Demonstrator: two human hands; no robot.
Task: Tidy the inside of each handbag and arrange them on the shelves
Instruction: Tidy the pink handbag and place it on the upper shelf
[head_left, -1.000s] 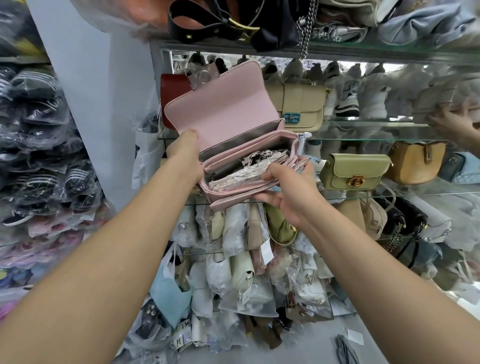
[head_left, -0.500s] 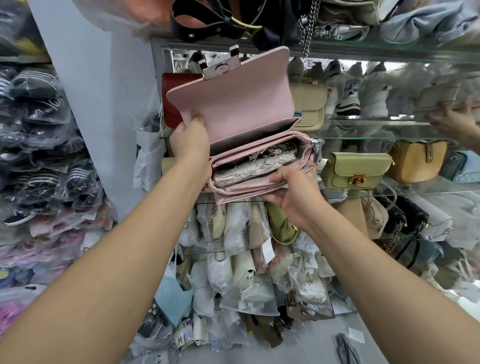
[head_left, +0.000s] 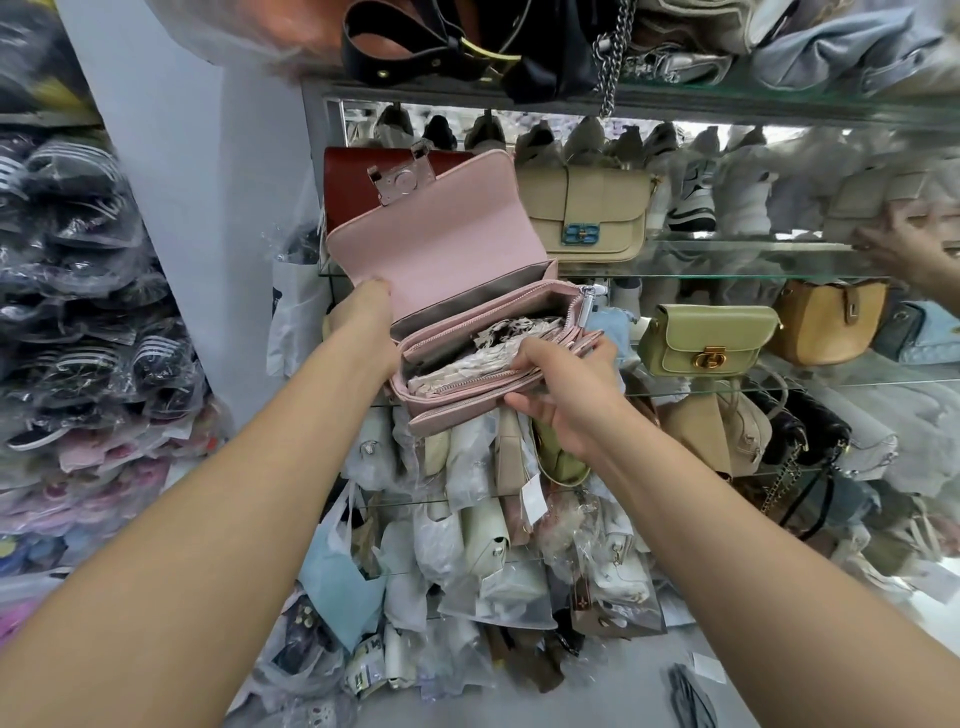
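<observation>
Two hands' grip (head_left: 563, 395) round pink handbag (head_left: 441, 249).

Left hand (head_left: 363, 317) fingertips hidden behind pink handbag (head_left: 447, 244); stuffing paper (head_left: 483, 353) print unreadable.

Both of your forearms are bare from the bottom edge of the view up to the wrists; no sleeve, cuff or glove shows anywhere along them. Your left hand (head_left: 363, 317) wears no ring, watch or bracelet that can be seen, and the wrist behind it is equally plain. Your right hand (head_left: 563, 395) is likewise unadorned, its fingers (head_left: 540, 349) bare, with short nails, and no band or strap at the wrist.
</observation>
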